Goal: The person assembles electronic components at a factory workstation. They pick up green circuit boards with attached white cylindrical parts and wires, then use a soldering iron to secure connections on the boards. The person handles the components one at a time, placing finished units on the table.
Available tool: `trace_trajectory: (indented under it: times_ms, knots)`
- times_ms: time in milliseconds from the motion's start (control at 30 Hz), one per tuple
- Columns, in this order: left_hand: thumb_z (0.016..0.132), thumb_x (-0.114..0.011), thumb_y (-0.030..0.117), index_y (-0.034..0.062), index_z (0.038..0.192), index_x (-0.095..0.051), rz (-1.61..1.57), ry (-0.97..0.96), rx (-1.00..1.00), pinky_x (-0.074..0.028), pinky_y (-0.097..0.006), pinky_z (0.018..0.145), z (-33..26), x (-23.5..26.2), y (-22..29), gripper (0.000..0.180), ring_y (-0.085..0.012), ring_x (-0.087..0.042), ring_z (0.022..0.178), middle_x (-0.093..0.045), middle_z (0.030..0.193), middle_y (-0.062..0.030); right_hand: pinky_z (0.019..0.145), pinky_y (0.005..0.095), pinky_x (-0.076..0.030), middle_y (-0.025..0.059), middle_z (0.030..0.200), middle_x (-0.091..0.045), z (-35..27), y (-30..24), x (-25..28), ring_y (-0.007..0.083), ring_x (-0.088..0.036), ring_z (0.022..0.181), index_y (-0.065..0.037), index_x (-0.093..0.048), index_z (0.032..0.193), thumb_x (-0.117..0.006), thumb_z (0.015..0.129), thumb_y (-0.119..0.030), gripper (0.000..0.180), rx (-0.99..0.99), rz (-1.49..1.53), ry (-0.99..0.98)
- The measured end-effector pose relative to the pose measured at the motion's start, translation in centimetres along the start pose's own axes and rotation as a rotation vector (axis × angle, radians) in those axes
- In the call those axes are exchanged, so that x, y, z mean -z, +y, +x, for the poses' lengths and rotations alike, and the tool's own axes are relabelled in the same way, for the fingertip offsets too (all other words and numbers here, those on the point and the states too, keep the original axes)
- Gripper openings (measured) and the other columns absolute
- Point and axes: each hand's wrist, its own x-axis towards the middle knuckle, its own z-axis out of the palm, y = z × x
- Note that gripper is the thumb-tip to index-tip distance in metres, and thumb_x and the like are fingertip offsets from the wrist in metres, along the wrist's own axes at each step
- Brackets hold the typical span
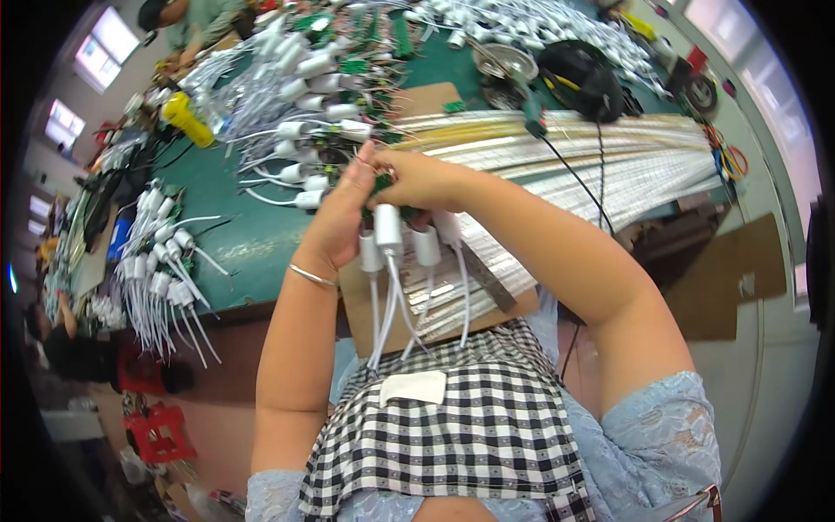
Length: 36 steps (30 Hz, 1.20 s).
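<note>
My left hand [341, 209] and my right hand [424, 178] meet at the table's near edge, fingers closed around a small green circuit board [383, 184]. Just below the board, a white cylindrical cap [388, 228] with a white cable hangs toward my lap. More white caps sit beside it: one by my left palm [370, 252], another under my right fingers [426, 247]. Their cables [464, 300] dangle over a brown cardboard sheet [357, 300]. My fingers partly cover the board, so its wires are hard to make out.
Rows of capped cables [304, 113] with circuit boards lie beyond my hands on the green table [248, 257]. A pile of them [161, 261] is at the left edge. Silvery strips [609, 161], a black bag [581, 80] and a green-handled tool [533, 113] lie right. People work far left.
</note>
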Motion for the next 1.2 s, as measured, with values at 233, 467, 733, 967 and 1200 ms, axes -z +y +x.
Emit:
trace_trajectory:
  times_ms: [233,467,733,967,1200]
  knots:
    - [0.079,-0.067,0.054,0.0143,0.146,0.017,0.465,0.061,-0.188,-0.037,-0.038,0.1,-0.9,0.6,6.8,0.114,-0.0297,-0.048,0.119,-0.043,0.134,-0.022,0.053,0.0321,-0.047,0.0072,0.071,-0.064,3.0,-2.7,-2.6,0.0173,-0.061,0.059,-0.008,-0.062,0.094,-0.07,0.079,-0.023,0.022,0.396,-0.177,0.178]
    - [0.09,-0.056,0.022,-0.0002,0.115,-0.056,1.378,0.786,-1.187,-0.047,-0.036,0.082,0.2,-0.3,21.2,0.034,-0.0241,-0.06,0.094,-0.064,0.096,-0.0131,0.045,0.0307,-0.047,0.0053,0.072,-0.061,12.8,-17.2,-0.6,0.0139,-0.059,0.057,-0.003,-0.06,0.1,-0.065,0.086,-0.024,0.026,0.646,0.568,0.413]
    - [0.089,-0.049,0.05,0.0238,0.137,-0.042,2.131,0.775,-0.641,-0.04,-0.045,0.099,14.4,8.0,21.9,0.055,-0.0392,-0.048,0.121,-0.049,0.136,-0.0097,0.072,0.037,-0.052,0.0161,0.099,-0.065,27.6,-13.7,7.5,0.026,-0.065,0.085,-0.005,-0.062,0.106,-0.062,0.083,-0.031,0.034,0.34,0.214,0.877]
    - [0.084,-0.053,0.048,0.0221,0.106,-0.067,1.655,0.659,-1.011,-0.047,-0.043,0.082,18.8,13.4,18.4,0.036,-0.0285,-0.062,0.096,-0.064,0.109,-0.0047,0.079,0.039,-0.049,0.0152,0.099,-0.066,24.7,-13.7,9.2,0.0287,-0.064,0.088,-0.005,-0.063,0.109,-0.061,0.078,-0.042,0.048,0.101,-0.624,0.709]
    - [0.087,-0.049,0.031,0.0071,0.099,-0.066,1.961,0.31,-0.974,-0.046,-0.041,0.082,19.3,10.8,19.5,0.032,-0.0331,-0.058,0.094,-0.063,0.097,-0.0148,0.081,0.0366,-0.048,0.018,0.099,-0.067,23.7,-9.3,12.2,0.0301,-0.063,0.091,-0.002,-0.066,0.103,-0.057,0.078,-0.057,0.062,0.191,-0.294,0.617]
